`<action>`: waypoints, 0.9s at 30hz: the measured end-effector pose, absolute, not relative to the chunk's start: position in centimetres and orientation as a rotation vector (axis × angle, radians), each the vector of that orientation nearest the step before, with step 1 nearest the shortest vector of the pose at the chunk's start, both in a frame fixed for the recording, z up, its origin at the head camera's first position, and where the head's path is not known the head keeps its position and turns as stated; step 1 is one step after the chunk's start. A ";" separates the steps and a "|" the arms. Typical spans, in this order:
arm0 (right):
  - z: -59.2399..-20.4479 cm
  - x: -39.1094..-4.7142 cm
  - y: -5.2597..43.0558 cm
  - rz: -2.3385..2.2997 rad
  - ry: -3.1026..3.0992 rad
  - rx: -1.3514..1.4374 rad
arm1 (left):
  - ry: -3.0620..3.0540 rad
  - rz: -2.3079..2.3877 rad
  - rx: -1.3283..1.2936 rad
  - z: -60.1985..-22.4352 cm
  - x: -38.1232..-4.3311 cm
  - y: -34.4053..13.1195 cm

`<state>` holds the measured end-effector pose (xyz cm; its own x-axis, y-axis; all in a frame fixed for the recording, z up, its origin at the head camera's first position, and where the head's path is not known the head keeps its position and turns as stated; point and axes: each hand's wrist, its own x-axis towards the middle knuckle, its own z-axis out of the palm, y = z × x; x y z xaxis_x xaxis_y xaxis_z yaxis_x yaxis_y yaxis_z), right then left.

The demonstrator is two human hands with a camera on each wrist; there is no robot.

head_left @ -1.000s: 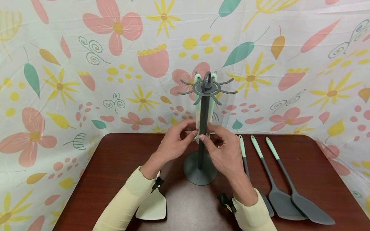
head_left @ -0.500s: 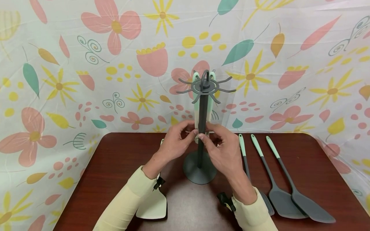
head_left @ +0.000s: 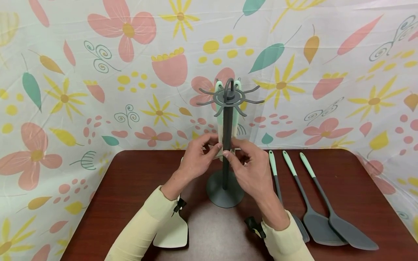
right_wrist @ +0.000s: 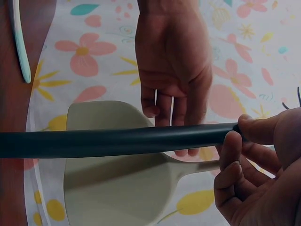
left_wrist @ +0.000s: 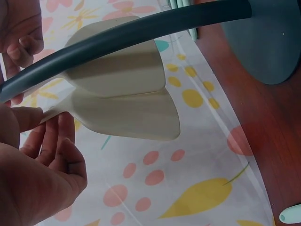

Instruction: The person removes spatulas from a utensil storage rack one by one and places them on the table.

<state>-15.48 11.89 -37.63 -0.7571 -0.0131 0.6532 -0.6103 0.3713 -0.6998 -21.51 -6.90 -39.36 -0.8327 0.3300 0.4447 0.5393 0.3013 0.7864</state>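
Observation:
A dark grey utensil stand (head_left: 226,145) with a ring of hooks rises from its round base (head_left: 225,197). Two cream spatulas with mint handle ends hang behind its pole. My left hand (head_left: 197,157) pinches the neck of one cream spatula (left_wrist: 129,115) between thumb and fingers. Behind the pole is the other spatula (right_wrist: 113,188), its neck running into the fingers of my right hand (head_left: 253,168). The right thumb lies against the pole in the head view. The pole and my hands partly hide both spatulas there.
Another cream spatula (head_left: 173,232) lies on the dark brown table (head_left: 114,203), partly under my left forearm. Several grey utensils with mint handle ends lie at the right, including a turner (head_left: 321,228) and a pointed spatula (head_left: 352,230). A floral cloth (head_left: 137,87) hangs behind.
The head view has shifted slightly, so the stand appears a little further left. Both hands keep nearly the same place and hold at the spatulas behind the pole.

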 end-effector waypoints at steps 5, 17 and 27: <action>-37.6 -15.4 11.9 1.399 -2.092 0.525 | -2.350 -1.562 -0.803 -39.1 -21.6 -6.9; -37.5 -15.3 11.9 1.413 -2.100 0.527 | -2.319 -1.575 -0.798 -38.5 -21.6 -7.3; -37.6 -15.4 12.0 1.406 -2.125 0.502 | -2.309 -1.553 -0.783 -38.2 -21.7 -7.7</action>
